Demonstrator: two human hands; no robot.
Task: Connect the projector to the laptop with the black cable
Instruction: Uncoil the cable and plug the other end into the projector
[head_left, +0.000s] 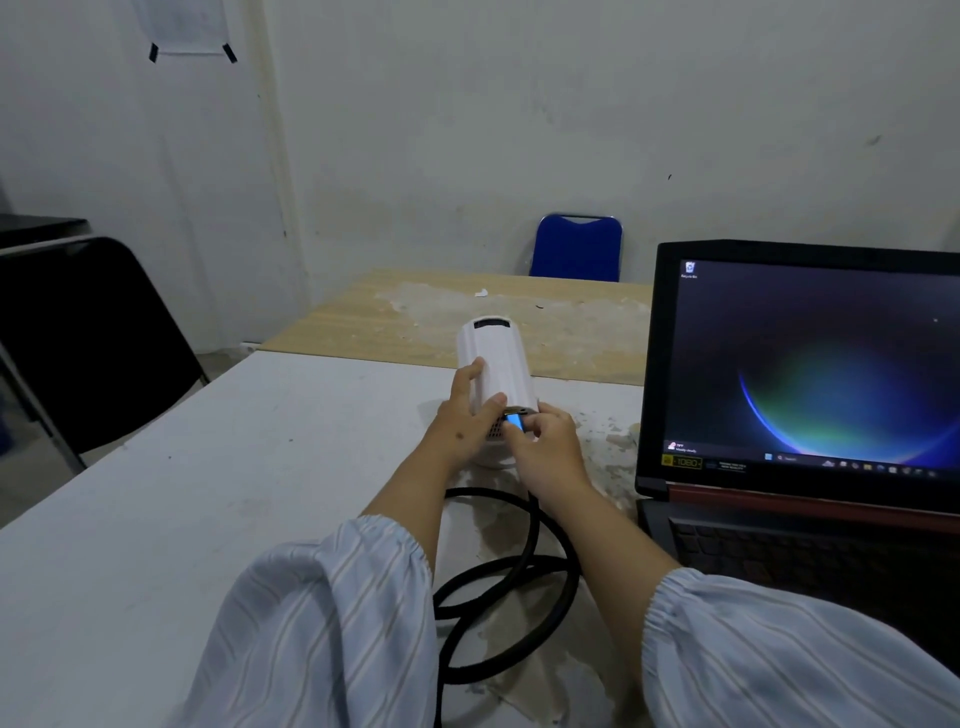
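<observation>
A: Which step was in hand?

B: The projector end, I'd judge. The projector (496, 364) lay near the table's (208, 467) middle, at about ten o'clock from the laptop (800, 395) and well apart from it. The right hand (545, 447) held a blue-faced plug (516, 420) right at the projector's near end.

A: Seated already?

B: I couldn't tell. The plug touched the rear face, but the fingers hid the port.

A: And the hands themselves?

B: The left hand (470, 410) was curled loosely over the projector's left side, fingers spread along the shell and thumb across the top, steadying it. The right hand was pinched closed on the plug, thumb and forefinger at its sides, the other fingers tucked under.

A: Where did the cable go?

B: The cable (524, 587) dropped from under the right wrist and looped on the table at six o'clock from the projector, between the two sleeves (332, 623). Its other end ran out of view at the bottom edge.

A: So what did the next move call for?

B: Probably a straight push along the projector's axis, with the left hand bracing so the body didn't slide. After that, the free end needed finding and carrying toward three o'clock to a laptop port. No cable was visibly plugged into the laptop, though its sides were hidden.
</observation>
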